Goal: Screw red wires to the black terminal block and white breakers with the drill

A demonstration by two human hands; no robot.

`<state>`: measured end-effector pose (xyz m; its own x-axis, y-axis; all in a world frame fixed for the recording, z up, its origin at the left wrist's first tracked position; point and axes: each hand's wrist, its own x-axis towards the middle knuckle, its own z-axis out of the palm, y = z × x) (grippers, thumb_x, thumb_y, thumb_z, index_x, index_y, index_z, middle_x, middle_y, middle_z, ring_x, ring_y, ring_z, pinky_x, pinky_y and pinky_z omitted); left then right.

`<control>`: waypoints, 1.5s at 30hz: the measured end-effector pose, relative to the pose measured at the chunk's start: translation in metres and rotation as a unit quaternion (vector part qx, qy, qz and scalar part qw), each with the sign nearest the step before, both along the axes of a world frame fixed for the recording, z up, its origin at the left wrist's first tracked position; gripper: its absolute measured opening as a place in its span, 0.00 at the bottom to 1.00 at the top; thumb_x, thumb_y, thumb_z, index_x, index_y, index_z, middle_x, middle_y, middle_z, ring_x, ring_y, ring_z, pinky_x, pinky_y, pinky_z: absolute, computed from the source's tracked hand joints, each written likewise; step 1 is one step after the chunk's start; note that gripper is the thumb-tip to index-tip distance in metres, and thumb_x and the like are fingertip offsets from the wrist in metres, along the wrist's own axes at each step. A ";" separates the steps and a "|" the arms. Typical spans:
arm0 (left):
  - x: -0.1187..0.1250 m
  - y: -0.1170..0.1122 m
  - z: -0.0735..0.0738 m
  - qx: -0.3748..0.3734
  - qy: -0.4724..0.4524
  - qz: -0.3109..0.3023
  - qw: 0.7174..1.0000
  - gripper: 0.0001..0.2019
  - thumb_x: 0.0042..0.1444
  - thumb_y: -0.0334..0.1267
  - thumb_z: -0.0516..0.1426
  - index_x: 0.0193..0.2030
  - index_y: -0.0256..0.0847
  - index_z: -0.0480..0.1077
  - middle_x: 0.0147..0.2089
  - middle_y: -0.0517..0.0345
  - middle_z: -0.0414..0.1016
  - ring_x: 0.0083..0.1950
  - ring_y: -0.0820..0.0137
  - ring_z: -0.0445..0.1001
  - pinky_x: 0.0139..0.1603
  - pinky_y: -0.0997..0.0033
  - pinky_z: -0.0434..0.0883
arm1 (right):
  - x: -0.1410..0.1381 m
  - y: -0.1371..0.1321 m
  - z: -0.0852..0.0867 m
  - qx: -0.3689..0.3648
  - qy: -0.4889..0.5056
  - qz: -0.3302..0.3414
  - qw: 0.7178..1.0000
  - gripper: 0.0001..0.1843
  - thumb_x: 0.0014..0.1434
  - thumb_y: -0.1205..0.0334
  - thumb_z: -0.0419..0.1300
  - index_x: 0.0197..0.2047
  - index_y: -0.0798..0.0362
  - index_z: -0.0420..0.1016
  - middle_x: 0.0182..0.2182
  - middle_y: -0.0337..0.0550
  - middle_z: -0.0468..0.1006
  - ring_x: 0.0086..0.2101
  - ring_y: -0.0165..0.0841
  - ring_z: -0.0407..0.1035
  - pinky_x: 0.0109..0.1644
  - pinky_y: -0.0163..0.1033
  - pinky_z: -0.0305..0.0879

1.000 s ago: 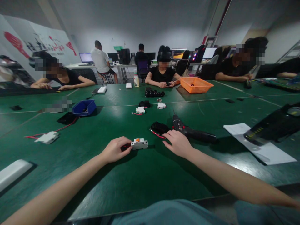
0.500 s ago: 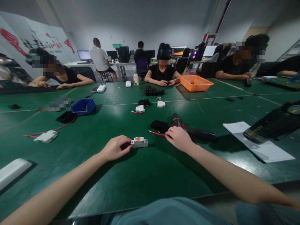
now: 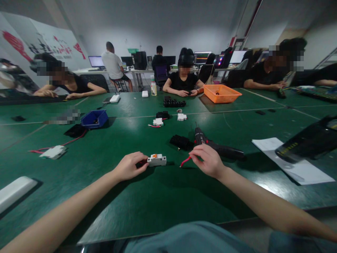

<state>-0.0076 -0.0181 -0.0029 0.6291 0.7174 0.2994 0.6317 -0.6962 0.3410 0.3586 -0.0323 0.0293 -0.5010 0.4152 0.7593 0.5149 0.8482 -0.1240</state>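
With its fingers closed on the left end, my left hand holds a white circuit breaker with an orange switch on the green table. A little red wire shows inside that grip. My right hand pinches a short red wire, whose metal terminal end points down and left toward the breaker, a gap apart from it. Behind the right hand lies a black cordless screwdriver, its bit pointing away. A black block-shaped part sits left of the tool, with a small metal piece in front.
More white breakers with red wires lie left and ahead. A blue bin stands at left, an orange basket at the far right. Papers lie under a black object. Co-workers sit around the table.
My right hand has lifted the red wire off the table and drawn it back toward me, turning its terminal end downward. The left hand has stayed on the breaker.
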 end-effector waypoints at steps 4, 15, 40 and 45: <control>0.000 0.000 0.000 0.000 0.002 0.000 1.000 0.10 0.65 0.41 0.54 0.47 0.41 0.73 0.40 0.54 0.76 0.39 0.70 0.74 0.40 0.71 0.69 | 0.004 -0.005 0.006 0.051 -0.060 -0.007 0.997 0.05 0.66 0.66 0.59 0.44 0.52 0.76 0.36 0.47 0.79 0.37 0.36 0.74 0.41 0.42 0.71; 0.000 -0.001 0.001 0.001 0.006 0.001 1.000 0.10 0.65 0.41 0.54 0.47 0.41 0.73 0.41 0.54 0.77 0.40 0.70 0.74 0.41 0.71 0.70 | -0.024 -0.010 -0.010 -0.023 -0.260 0.153 0.953 0.13 0.67 0.55 0.59 0.48 0.55 0.76 0.42 0.49 0.80 0.41 0.36 0.74 0.45 0.42 0.70; 0.011 -0.010 0.005 -0.016 0.001 0.008 1.000 0.10 0.64 0.41 0.54 0.46 0.41 0.73 0.39 0.55 0.76 0.38 0.70 0.73 0.39 0.71 0.69 | -0.002 0.012 -0.010 -0.127 -0.240 0.003 0.962 0.09 0.68 0.65 0.56 0.44 0.56 0.78 0.38 0.48 0.80 0.38 0.37 0.74 0.44 0.43 0.72; 0.019 -0.017 0.005 -0.010 0.009 0.007 1.000 0.09 0.65 0.41 0.54 0.45 0.40 0.73 0.38 0.54 0.76 0.38 0.70 0.72 0.39 0.70 0.68 | -0.006 0.010 -0.011 -0.125 -0.214 -0.001 0.969 0.10 0.67 0.66 0.55 0.43 0.56 0.78 0.37 0.48 0.80 0.37 0.36 0.73 0.42 0.43 0.71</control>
<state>0.0114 -0.0354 0.0020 0.6246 0.7317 0.2730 0.6473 -0.6806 0.3433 0.3530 -0.0219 0.0180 -0.7475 0.5604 0.3567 0.5657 0.8185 -0.1004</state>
